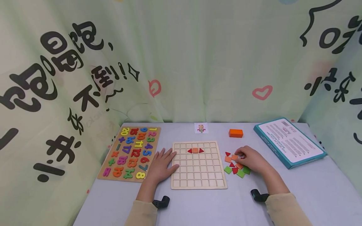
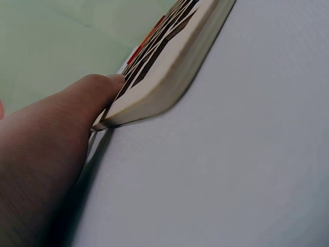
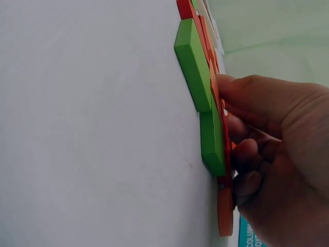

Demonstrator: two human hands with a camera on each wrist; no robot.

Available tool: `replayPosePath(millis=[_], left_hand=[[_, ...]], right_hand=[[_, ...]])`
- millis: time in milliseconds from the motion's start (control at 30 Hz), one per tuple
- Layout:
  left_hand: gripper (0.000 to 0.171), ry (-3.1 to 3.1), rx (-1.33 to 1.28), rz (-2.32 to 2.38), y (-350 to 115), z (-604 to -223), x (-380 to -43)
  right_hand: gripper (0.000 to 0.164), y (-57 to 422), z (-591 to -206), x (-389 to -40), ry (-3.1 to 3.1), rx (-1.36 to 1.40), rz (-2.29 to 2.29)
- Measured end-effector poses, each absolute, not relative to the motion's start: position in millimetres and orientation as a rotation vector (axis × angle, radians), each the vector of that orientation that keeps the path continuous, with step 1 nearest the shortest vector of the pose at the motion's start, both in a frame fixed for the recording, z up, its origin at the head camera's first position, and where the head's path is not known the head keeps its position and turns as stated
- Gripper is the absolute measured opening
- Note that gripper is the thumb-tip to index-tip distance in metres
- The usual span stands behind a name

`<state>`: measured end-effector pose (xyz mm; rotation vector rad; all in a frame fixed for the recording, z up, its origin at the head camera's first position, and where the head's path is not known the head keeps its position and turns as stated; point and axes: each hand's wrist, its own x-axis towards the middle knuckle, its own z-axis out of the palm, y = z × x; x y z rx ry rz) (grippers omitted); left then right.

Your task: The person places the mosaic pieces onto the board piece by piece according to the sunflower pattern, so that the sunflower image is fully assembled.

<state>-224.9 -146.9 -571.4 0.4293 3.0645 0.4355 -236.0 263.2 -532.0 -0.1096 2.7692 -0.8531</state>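
A wooden grid board (image 1: 198,184) lies in the middle of the table, with an orange square tile (image 1: 195,150) between two red triangle tiles (image 1: 189,151) in its upper rows. My left hand (image 1: 161,165) rests spread at the board's left edge; its thumb (image 2: 95,92) lies on the rim. At the right, my right hand (image 1: 250,159) reaches into a loose group of orange, red and green tiles (image 1: 240,173). Its fingers are bent, and the thumb tip (image 3: 226,85) meets the edge of an orange tile. Whether they pinch that tile I cannot tell.
A number puzzle board (image 1: 127,179) lies left of the left hand. Behind the grid board are a small pattern card (image 1: 201,128) and an orange block (image 1: 236,133). A teal-edged box (image 1: 291,142) lies at the back right. Curtains (image 1: 198,62) hang behind the table.
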Motion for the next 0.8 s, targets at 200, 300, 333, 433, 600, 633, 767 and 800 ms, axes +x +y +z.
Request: replayPosePath(millis=[200,300,333,433,600,633,767,800], left_hand=[[0.070,3.058,0.430,0.450,-147,-571,-225],[0.070,3.059,0.424,0.443,-147,-571,-224],[0.070,3.060,0.424,0.442,-147,-571,-224],[0.070,3.061,0.426,0.440,-147,-571,-224],[0.070,3.056,0.425,0.443,-147,-572,-224],[0.070,3.057,0.425,0.444,-147,-572,-224],[0.070,3.058,0.425,0.437,-147,-572,-225],[0.070,3.059,0.426,0.434,-147,-572,-225]], right_hand=[[0.033,261,-532,-237,2.768,-0.090,-0.843],[0.034,261,-531,-237,2.769,-0.097,-0.854],[0.035,261,-531,-237,2.770,-0.102,-0.861],[0.036,262,-529,-237,2.784,-0.113,-0.877],[0.037,262,-525,-238,2.810,-0.122,-0.883],[0.037,262,-524,-238,2.809,-0.122,-0.887],[0.036,257,-516,-239,2.790,-0.112,-0.897],[0.036,254,-514,-239,2.775,-0.115,-0.903]])
